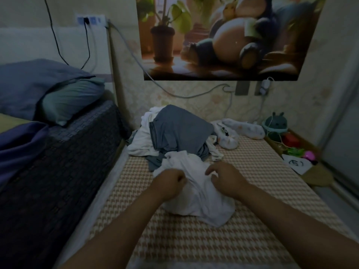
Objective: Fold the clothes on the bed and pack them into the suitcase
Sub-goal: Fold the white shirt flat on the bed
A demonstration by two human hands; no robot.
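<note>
White garment (196, 195): lies crumpled on the checked bed cover (252, 171), directly in front of you and under both hands.
Left hand (171, 182): curled into a fist, with a bunch of the white cloth gripped inside it.
Right hand (226, 177): fingers are bent over the cloth's upper part; you cannot tell whether they pinch it or only rest on it (blur softens the fingertips).
Clothes pile (174, 136): a grey-blue garment lies on top of pale pieces, and the pile touches the far edge of the white garment.
Risk, snagging: if you lift the white garment while it overlaps the pile, you are likely to drag neighbouring pieces along.
Risk, crooked fold: a fistful gripped mid-cloth rather than at a seam probably leaves the garment twisted when you spread it, and the creases get folded in.
Risk, clutter: the toys (274, 124) at the right edge sit near enough to catch a flung sleeve.
Hidden: the suitcase is nowhere in view.
Hard to make out: dim light obscures the garment's collar, sleeves and hem, so you cannot read its orientation.
Cut off: both forearms run out of the bottom of the frame.
</note>
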